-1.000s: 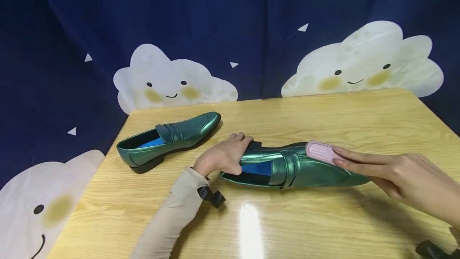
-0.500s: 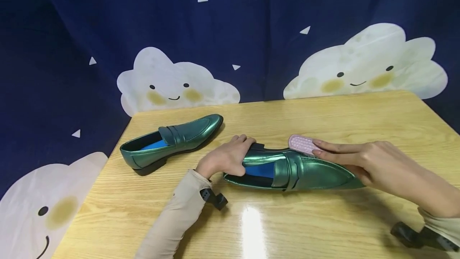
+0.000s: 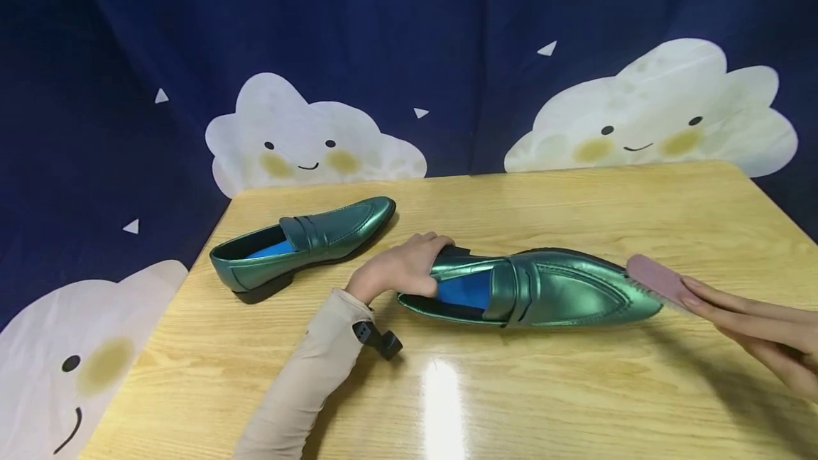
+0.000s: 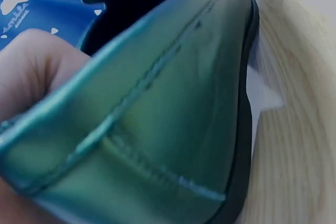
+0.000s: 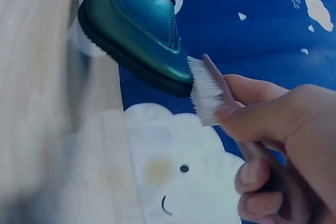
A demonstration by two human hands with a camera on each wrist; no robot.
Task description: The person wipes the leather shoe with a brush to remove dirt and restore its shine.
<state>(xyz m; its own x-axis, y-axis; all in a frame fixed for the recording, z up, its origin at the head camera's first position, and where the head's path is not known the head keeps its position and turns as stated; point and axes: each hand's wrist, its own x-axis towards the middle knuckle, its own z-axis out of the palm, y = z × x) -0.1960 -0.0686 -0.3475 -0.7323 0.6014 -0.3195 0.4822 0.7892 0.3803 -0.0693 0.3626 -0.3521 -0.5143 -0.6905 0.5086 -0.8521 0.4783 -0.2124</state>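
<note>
In the head view my left hand point(image 3: 402, 268) grips the heel end of a shiny green loafer point(image 3: 569, 289), thumb inside the opening against the blue insole. This loafer is tilted, its toe pointing right and its dark sole edge along the far side. In the left wrist view the thumb point(image 4: 39, 69) hooks over the heel rim. My right hand point(image 3: 767, 329) holds a pink-backed brush point(image 3: 658, 279) by its handle. White bristles point(image 5: 207, 93) meet the toe tip in the right wrist view. A second green loafer point(image 3: 332, 233) stands upright at the back left, apart from both hands.
A light wooden table point(image 3: 511, 389) bears both shoes. Behind it hangs a dark blue curtain point(image 3: 447, 34) with smiling clouds and white triangles. A black wrist camera point(image 3: 378, 339) sits on the left sleeve.
The brush slid left along the far side of the held loafer towards its strap, then swept right to the toe tip. My left hand keeps its grip; the other loafer stays put.
</note>
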